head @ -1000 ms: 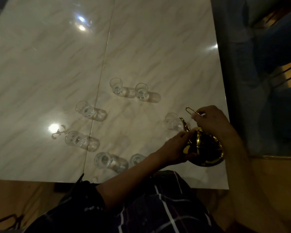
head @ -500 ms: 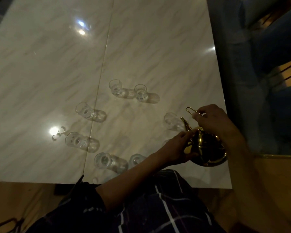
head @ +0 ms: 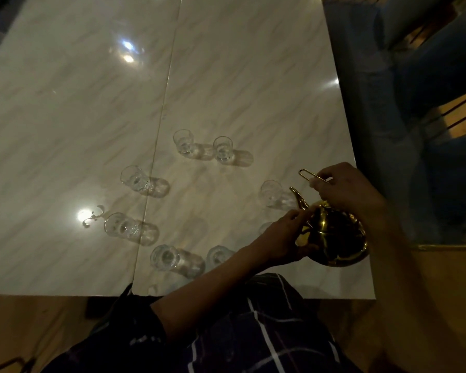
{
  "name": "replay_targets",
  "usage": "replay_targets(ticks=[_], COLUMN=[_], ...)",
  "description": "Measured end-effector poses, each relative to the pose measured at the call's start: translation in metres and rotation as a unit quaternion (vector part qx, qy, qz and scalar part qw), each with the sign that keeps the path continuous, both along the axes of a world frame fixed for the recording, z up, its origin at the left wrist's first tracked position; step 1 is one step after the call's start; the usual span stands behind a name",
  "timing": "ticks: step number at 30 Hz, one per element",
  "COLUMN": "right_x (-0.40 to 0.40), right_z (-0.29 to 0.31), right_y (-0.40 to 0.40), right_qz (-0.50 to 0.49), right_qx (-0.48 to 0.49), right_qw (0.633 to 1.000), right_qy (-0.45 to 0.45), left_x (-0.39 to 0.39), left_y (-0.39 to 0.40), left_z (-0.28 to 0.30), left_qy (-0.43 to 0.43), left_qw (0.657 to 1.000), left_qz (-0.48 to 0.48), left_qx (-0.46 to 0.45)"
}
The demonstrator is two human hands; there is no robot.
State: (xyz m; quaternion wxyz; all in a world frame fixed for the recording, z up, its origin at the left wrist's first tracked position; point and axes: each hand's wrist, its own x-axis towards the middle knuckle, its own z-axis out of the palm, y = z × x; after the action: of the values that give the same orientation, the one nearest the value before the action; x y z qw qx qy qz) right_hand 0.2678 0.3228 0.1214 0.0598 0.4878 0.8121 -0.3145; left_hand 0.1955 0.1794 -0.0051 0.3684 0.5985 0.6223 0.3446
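Note:
A shiny golden teapot (head: pixel 334 238) stands near the right front corner of the marble table (head: pixel 226 76), its curved spout (head: pixel 297 197) pointing up-left. My right hand (head: pixel 347 192) pinches the thin wire handle (head: pixel 308 175) above the pot. My left hand (head: pixel 283 240) grips the pot's left side just below the spout. Several small clear glasses stand in a loose ring on the table; one glass (head: pixel 271 193) is right beside the spout, another (head: pixel 217 255) is partly hidden by my left forearm.
Other glasses stand at the back (head: pixel 183 141) (head: pixel 222 148) and at the left (head: pixel 135 179) (head: pixel 119 228) (head: pixel 164 258). Blue upholstered seating (head: pixel 428 103) lines the table's right edge. The table's front edge lies just above my lap.
The view has shifted slightly. Both hands stay on the teapot, which has barely moved.

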Motion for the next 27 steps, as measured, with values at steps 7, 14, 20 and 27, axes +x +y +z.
replay_targets(ticks=[7, 14, 20, 27], right_x=[0.001, -0.001, -0.004, -0.006], right_z=[-0.002, -0.003, -0.002, -0.001], right_y=[0.004, 0.007, 0.010, 0.011], right_qz=[-0.004, 0.002, 0.009, 0.012], right_qx=[0.002, -0.002, 0.002, 0.005], right_qw=[1.000, 1.000, 1.000, 1.000], right_qy=[0.005, -0.004, -0.003, -0.008], left_x=[0.003, 0.002, 0.001, 0.000], left_y=[0.002, 0.003, 0.004, 0.006], left_z=[0.000, 0.001, 0.003, 0.003], left_qy=[0.006, 0.004, 0.004, 0.004], left_qw=[1.000, 1.000, 1.000, 1.000], left_qz=[0.004, 0.010, 0.015, 0.016], left_qx=[0.004, 0.015, 0.025, 0.015])
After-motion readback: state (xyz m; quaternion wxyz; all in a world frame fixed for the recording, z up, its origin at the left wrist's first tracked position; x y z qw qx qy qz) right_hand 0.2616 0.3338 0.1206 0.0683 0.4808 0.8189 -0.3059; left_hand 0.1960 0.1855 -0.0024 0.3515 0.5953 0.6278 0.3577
